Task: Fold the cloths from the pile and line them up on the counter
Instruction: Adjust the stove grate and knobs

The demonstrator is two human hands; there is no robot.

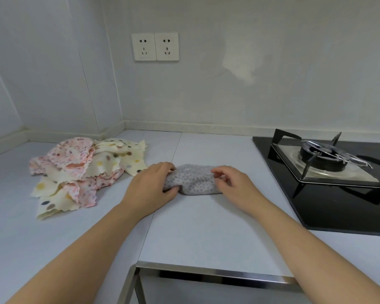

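A grey dotted cloth (194, 179) lies bunched into a narrow band in the middle of the pale counter (206, 227). My left hand (150, 187) grips its left end, fingers curled over the top and thumb under the near edge. My right hand (233, 183) is at its right end, with fingertips curled and pinching the fabric's edge. To the left sits the pile (81, 170): pink floral cloths mixed with cream cloths with coloured dots, crumpled and overlapping.
A black gas hob (329, 170) with a metal pan support stands to the right. Two wall sockets (155, 46) sit above the counter. A steel-framed opening (206, 274) cuts the counter's near edge. The wall corner lies behind the pile.
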